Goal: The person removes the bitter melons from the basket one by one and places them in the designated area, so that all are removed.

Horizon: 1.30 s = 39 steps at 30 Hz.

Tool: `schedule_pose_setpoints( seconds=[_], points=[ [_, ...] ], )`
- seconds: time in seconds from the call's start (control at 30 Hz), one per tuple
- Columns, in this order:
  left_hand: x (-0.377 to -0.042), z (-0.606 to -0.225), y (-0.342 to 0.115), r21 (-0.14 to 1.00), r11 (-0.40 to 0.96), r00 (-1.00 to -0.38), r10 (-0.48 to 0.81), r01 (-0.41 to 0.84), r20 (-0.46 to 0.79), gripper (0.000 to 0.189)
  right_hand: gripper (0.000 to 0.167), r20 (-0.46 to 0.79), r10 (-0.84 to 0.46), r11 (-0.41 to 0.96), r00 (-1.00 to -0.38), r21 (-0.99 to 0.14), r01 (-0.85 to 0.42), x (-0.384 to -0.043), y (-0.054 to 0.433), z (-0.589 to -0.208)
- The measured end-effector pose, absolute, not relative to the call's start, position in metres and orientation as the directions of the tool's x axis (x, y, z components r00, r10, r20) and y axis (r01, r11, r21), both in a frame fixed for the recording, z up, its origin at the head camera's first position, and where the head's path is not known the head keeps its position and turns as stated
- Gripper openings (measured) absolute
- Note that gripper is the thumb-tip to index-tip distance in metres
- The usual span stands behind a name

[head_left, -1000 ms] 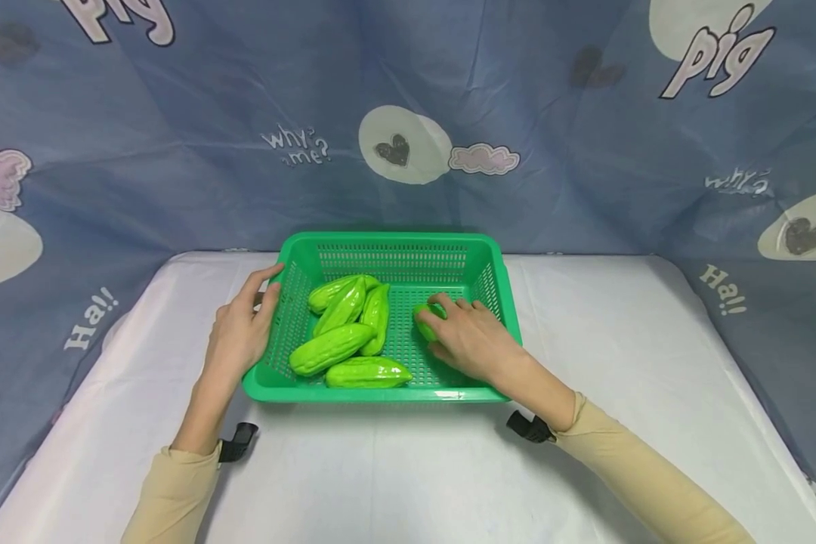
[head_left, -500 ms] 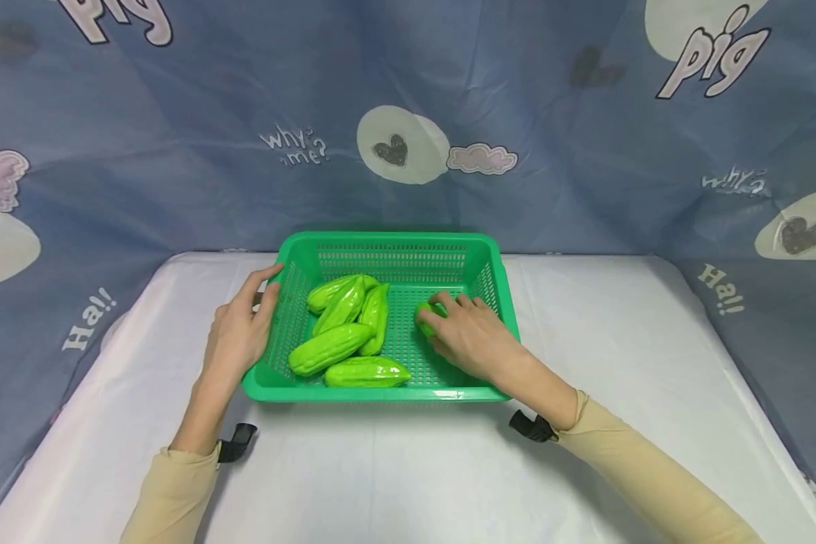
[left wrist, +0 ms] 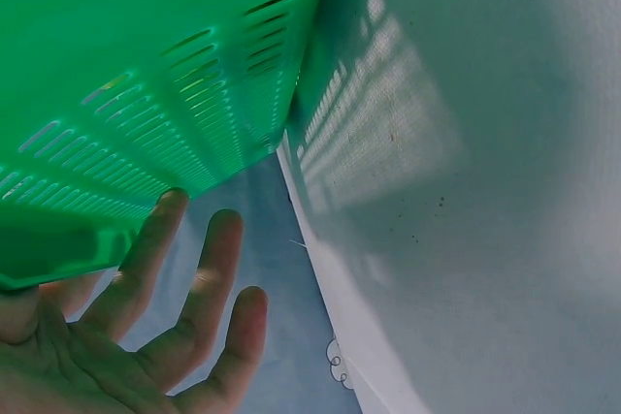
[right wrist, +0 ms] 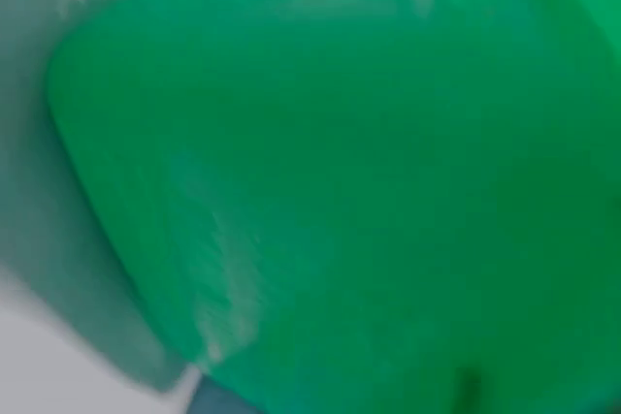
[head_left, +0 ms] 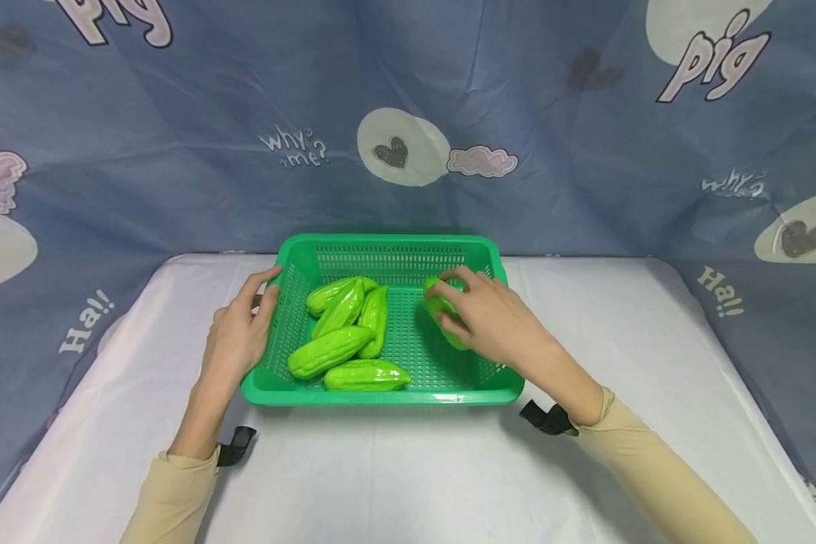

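A green plastic basket [head_left: 387, 397] with slotted walls sits on the table, seen in all three views. In its left part lie several shiny light-green bitter melons [head_left: 367, 374]. My right hand [head_left: 493, 313] grips another bitter melon [head_left: 433, 304] by its sides, over the basket's right part; the hand covers much of it. At the left end, my left hand [head_left: 239, 332] touches the basket rim with thumb and index finger. The left wrist view shows that hand's other fingers [left wrist: 209, 283] extended and spread along the outer wall. Basket wall [right wrist: 291, 172] fills the blurred right wrist view.
A white cloth [head_left: 381, 476] covers the table under the basket. Behind and at both sides hangs a blue printed curtain [head_left: 245, 204]. Black wrist mounts [head_left: 549, 418] stick out below both hands.
My right hand has risen and shifted right with the bitter melon in its grip, so more of that bitter melon shows. The left hand and the other bitter melons stay where they were.
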<state>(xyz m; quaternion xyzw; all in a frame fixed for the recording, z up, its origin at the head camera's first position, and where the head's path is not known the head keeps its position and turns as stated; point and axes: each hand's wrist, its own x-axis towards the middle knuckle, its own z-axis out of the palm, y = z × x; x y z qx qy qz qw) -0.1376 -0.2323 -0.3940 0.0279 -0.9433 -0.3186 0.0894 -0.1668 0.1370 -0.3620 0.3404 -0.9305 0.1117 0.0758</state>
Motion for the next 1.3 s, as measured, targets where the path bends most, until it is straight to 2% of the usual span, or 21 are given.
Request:
schedule_pose_setpoints(
  seconds=[0.23, 0.4, 0.77, 1.13, 1.3],
  points=[
    [-0.137, -0.394, -0.232, 0.602, 0.799, -0.982, -0.108, 0.009, 0.158, 0.053, 0.026, 0.26, -0.538, 0.789, -0.802, -0.181, -0.587, -0.173, 0.165, -0.34],
    [-0.137, -0.394, -0.233, 0.6, 0.8, -0.981, -0.112, 0.005, 0.157, 0.053, 0.026, 0.296, -0.476, 0.838, -0.828, -0.132, -0.529, -0.177, 0.18, -0.33],
    [-0.137, -0.393, -0.235, 0.587, 0.809, -0.984, -0.108, -0.006, 0.139, 0.054, 0.028, 0.453, -0.435, 0.878, -0.778, 0.02, -0.479, -0.186, 0.198, -0.336],
    [-0.136, -0.395, -0.235, 0.578, 0.816, -0.985, -0.104, -0.006, 0.136, 0.053, 0.025, 0.38, -0.382, 0.911, -0.843, 0.004, -0.411, -0.201, 0.217, -0.364],
    [-0.138, -0.395, -0.235, 0.578, 0.816, -0.985, -0.1, 0.001, 0.143, 0.053, 0.029, 0.295, -0.352, 0.928, -0.888, -0.009, -0.372, -0.211, 0.226, -0.376]
  ],
)
